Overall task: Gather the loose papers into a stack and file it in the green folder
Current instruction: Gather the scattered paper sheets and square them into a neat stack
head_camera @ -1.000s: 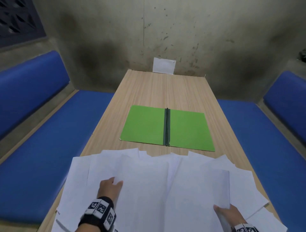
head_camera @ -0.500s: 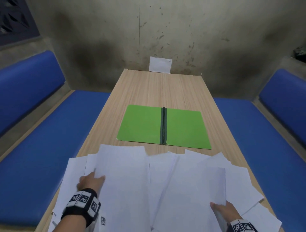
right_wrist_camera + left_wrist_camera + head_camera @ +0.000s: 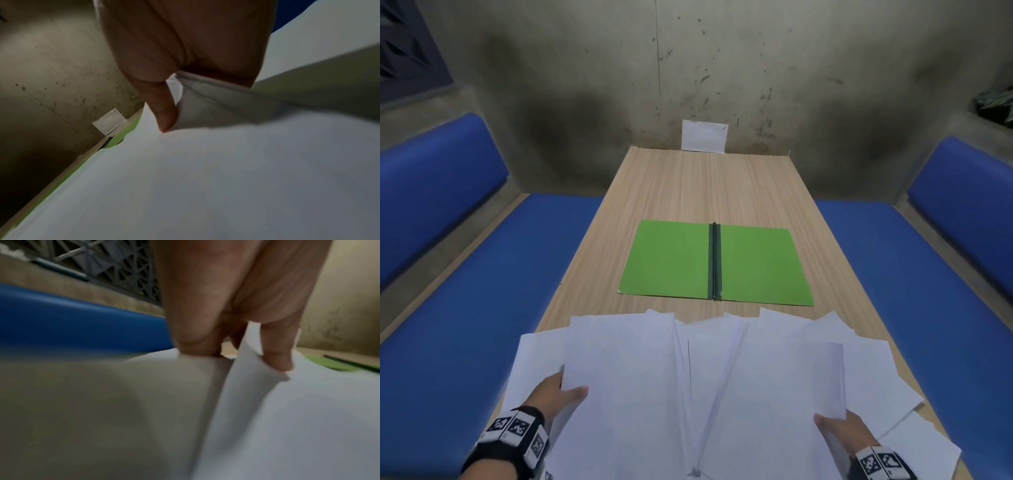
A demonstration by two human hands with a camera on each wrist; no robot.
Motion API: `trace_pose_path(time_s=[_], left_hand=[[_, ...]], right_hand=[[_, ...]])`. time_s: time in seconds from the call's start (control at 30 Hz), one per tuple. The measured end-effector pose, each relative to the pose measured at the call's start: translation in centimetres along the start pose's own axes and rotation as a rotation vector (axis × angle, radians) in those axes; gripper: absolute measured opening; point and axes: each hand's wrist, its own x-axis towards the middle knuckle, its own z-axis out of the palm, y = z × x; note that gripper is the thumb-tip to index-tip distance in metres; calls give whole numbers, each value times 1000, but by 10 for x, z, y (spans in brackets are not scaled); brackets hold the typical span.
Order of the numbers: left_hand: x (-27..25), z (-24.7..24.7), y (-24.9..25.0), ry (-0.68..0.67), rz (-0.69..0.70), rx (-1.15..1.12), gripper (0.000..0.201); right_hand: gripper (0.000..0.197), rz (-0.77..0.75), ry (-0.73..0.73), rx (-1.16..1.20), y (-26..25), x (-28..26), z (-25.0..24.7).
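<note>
Several loose white papers (image 3: 709, 383) lie fanned over the near end of the wooden table (image 3: 709, 185). My left hand (image 3: 563, 392) pinches the left edge of a sheet, thumb on top and fingers underneath; the left wrist view shows that paper (image 3: 257, 369) lifted between thumb and fingers. At the lower right, my right hand (image 3: 837, 428) pinches the near corner of a small bundle; in the right wrist view the thumb presses on the papers (image 3: 205, 146). The green folder (image 3: 715, 263) lies open flat beyond the papers, dark spine in its middle.
Blue padded benches (image 3: 465, 308) run along both sides of the table. A small white card (image 3: 703, 136) leans on the stained wall at the far end. Some sheets overhang the table's near right edge (image 3: 924, 442).
My left hand slid outward to the left edge of the sheets, then forward, now pinching the top left sheet. The sheets have shifted a little. The right hand keeps its hold.
</note>
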Motion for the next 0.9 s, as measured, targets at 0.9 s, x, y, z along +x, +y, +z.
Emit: trace_pose_path(time_s=[0.9], left_hand=[[-120,-97,189,-282,635,10,63]], right_hand=[[25,-367,-163,500,-90,-57,-17]])
